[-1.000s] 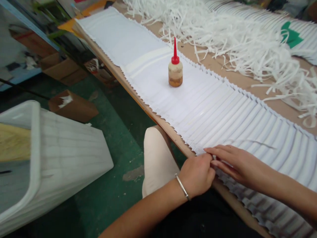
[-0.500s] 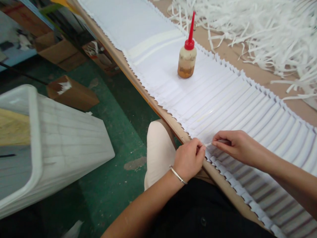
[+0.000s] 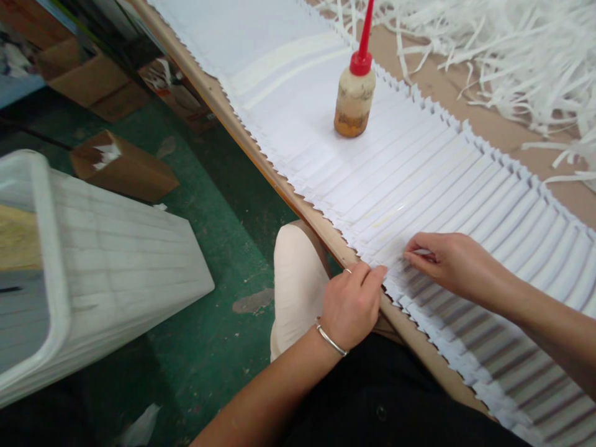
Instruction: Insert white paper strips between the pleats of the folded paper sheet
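Note:
Overlapping white paper sheets [image 3: 433,180] lie in a long fanned row along the table, their serrated edges near its front. My left hand [image 3: 356,295], with a ring and a bracelet, rests at the table edge on the sheets' near ends, its fingertips touching the paper. Just right of it, my right hand [image 3: 435,257] is pinched over the sheets, holding a thin white strip [image 3: 423,251] that is mostly hidden by the fingers. A bottle [image 3: 354,102] with a red pointed nozzle and amber liquid stands upright on the sheets beyond both hands.
Loose white strips [image 3: 526,56] are heaped on the brown table [image 3: 419,49] at the upper right. A large white bin [image 3: 125,242] stands at the left. Cardboard boxes [image 3: 130,171] sit on the green floor, and a light-clothed knee [image 3: 295,267] is beside the table edge.
My left hand has let go of the strip's end and its fingers have come down on the sheet edges. My right hand has moved slightly up and right. The view has shifted a little.

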{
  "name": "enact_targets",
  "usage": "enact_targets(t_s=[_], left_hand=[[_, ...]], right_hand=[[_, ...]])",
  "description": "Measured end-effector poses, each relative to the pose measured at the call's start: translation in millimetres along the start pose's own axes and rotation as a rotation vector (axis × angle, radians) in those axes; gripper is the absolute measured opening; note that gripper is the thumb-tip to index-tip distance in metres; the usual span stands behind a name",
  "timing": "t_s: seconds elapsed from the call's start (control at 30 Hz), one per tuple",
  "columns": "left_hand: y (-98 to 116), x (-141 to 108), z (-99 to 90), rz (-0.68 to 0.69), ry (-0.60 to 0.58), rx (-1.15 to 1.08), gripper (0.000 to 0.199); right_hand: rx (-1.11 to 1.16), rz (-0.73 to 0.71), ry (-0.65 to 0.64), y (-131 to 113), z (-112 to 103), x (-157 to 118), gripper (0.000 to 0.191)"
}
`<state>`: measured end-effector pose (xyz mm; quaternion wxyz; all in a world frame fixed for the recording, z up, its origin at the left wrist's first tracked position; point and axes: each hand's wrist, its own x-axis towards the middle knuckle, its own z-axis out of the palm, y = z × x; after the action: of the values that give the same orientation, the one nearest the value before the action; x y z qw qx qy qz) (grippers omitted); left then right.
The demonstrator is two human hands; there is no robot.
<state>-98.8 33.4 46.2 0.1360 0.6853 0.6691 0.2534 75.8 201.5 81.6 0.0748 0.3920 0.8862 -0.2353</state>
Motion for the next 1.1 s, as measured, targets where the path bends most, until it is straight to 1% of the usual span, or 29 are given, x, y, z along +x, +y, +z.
enact_targets(t_s=[0.13,0.23,0.4,0.53,0.6,0.67,0.8,0.87,0.97,1.1], left_hand=[[0,3,0.7,0.064,-0.043,0.112,0.034],[0,4,2.7,0.082,-0.054,0.156,0.037],[2,7,4.6,0.073,-0.086,0.202,0.039],[5,9,3.5,0.045,-0.116,0.223,0.038],[6,10,3.4,0.040,-0.112,0.221,0.037],[6,9,4.0,0.038,-0.093,0.221,0.036],[4,8,6.0,0.037,-0.062,0.216,0.038],[3,7,6.5,0.036,-0.060,0.205,0.040],[1,7,6.3,0.044,-0.049,0.192,0.043],[0,7,5.6,0.051,-0.047,0.198,0.045]], right_hand=[[-0.025,0.007,0.011,1,-2,1,0.021],[-0.031,0.008,0.008,1,-3,2,0.022],[-0.021,0.003,0.000,-1,-3,2,0.021],[-0.015,-0.050,0.026,3,-6,1,0.021],[-0.006,-0.078,0.062,15,-15,2,0.022],[0.017,-0.072,0.097,33,-30,3,0.024],[0.029,0.031,0.159,80,-68,11,0.032],[0.005,0.086,0.197,98,-82,16,0.033],[-0.012,0.144,0.226,112,-88,24,0.028],[-0.005,0.186,0.202,114,-83,33,0.023]])
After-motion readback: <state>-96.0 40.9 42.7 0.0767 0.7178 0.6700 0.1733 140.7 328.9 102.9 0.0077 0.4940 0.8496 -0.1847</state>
